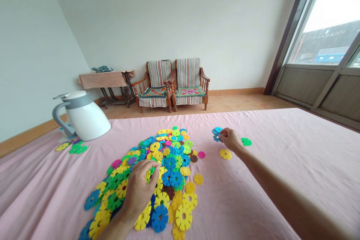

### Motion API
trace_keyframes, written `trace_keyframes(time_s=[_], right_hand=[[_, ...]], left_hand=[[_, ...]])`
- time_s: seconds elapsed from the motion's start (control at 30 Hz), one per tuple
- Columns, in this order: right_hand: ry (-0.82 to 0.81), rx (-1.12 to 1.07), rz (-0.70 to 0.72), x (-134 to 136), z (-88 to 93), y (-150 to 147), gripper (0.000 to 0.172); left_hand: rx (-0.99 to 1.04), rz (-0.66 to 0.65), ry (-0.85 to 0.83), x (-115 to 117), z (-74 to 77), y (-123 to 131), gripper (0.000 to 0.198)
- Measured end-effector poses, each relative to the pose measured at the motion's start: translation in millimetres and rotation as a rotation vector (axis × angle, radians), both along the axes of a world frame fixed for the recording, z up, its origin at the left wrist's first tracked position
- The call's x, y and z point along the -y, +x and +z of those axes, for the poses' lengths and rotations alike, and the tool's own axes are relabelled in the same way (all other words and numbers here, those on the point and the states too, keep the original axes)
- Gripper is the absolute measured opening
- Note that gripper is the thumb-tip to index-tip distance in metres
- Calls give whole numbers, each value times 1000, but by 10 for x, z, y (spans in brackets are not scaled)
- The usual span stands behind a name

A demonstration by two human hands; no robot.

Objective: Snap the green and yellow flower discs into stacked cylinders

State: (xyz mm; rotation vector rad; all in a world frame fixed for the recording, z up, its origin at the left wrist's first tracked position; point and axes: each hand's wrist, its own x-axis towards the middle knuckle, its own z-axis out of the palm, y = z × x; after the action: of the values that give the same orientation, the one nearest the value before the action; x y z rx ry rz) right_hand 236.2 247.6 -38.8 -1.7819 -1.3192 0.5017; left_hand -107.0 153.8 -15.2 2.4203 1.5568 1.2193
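My right hand [232,139] is over the cloth right of the pile, its thumb and fingertips pinching a blue snowflake disc [216,137]. Another blue notched disc [217,130] shows just behind that one; whether the two touch I cannot tell. My left hand [140,180] hovers at the front left of a large pile of notched plastic discs [170,163] in blue, yellow, green and other colours. Its fingers are loosely curled, with a small gap between thumb and forefinger and nothing visible held. The wrist and palm hide part of the pile.
A pink cloth [270,150] covers the table. Beside my right hand lie a green disc [246,141] and a yellow disc [225,154]. A white jug [88,118] stands at the back left, with green discs [78,148] in front. Two chairs [188,78] are beyond the table.
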Motion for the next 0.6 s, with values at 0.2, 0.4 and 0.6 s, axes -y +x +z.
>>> trace_keyframes(time_s=[0.2,0.4,0.6], right_hand=[[-13,32,-50,-3,-66,216,14],[-28,58,100,222,-127,320,17],[-11,202,89,144,-157,424,17]], left_hand=[[-3,1,-7,15,-5,3,17],[-10,-14,4,21,5,23,17],[-8,-15,3,30,38,39,17]])
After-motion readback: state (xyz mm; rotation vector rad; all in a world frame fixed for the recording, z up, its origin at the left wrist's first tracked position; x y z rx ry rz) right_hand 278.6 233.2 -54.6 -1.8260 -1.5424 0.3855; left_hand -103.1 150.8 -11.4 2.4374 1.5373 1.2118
